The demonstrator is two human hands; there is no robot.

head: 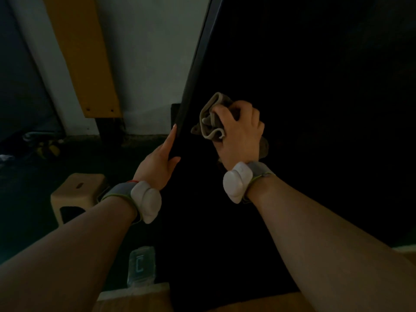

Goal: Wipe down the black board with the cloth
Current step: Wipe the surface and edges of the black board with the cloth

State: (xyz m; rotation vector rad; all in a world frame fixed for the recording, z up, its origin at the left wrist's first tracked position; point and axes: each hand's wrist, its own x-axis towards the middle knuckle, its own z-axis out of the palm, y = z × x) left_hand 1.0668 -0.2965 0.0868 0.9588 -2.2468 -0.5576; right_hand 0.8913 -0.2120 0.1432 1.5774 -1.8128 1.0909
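At frame centre, the cloth [212,119] is bunched in the clenched right hand [239,134] against the board [304,109]. Its edge is gripped by the left hand [161,159]. Progress cannot be judged; wiping appears underway.

Below your arms the dark floor [74,158] carries a tan stool [77,194] with a slot in its top, standing left of the black board [292,86]. Farther back on your left, small unclear objects [45,145] lie on it near the wall.
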